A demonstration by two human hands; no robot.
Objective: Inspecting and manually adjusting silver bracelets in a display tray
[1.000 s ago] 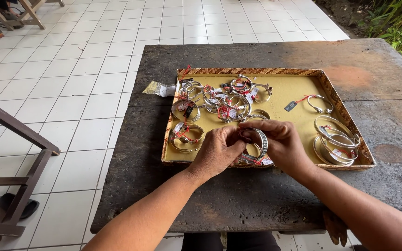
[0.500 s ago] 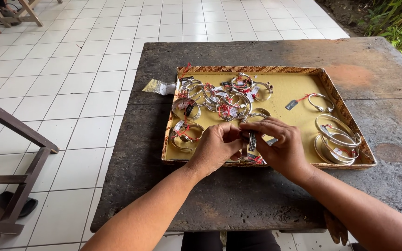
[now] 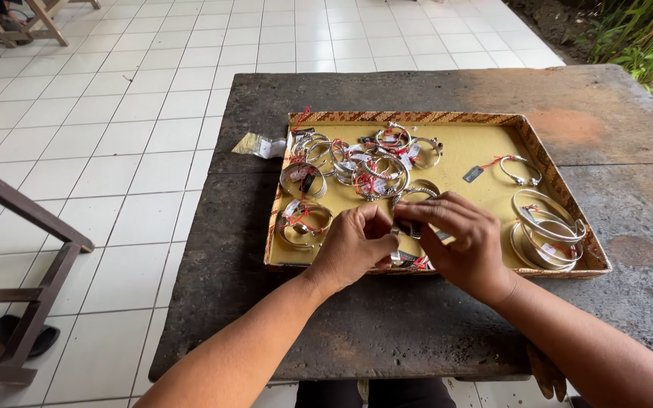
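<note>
Dark weathered stone-topped table [image 3: 387, 332], rust-orange patch at its far right, standing on a white tiled floor [image 3: 115, 151]. Dark wooden frame [image 3: 32, 227] off to the left on the tiles.

On the table: shallow rectangular tray [image 3: 493, 147], mustard-yellow base, brown woven-pattern rim. Both hands work over its near edge.

Tray contents: pile of silver bangles with red string ties and small white tags [image 3: 364, 162] in the far-left half. Stack of plain wide silver bangles [image 3: 549, 230] at the near-right corner. Lone thin silver bracelet [image 3: 519, 170] at the far right, red string running to a small dark grey rectangular tag [image 3: 472, 174] just beside it. Two tagged silver cuffs [image 3: 301, 219] on the near left.

Outside the tray, just beside its far-left corner: small clear plastic packet with a gold end and a white label [image 3: 260, 146].

Left hand [image 3: 353, 245] and right hand [image 3: 459, 242] meet at the near middle, fingertips pinched narrow onto one small silver piece with a red tie [image 3: 406, 258]. Mostly hidden by the fingers; probably a ring or narrow cuff, can't tell which. It sits just above the tray's near rim.
</note>
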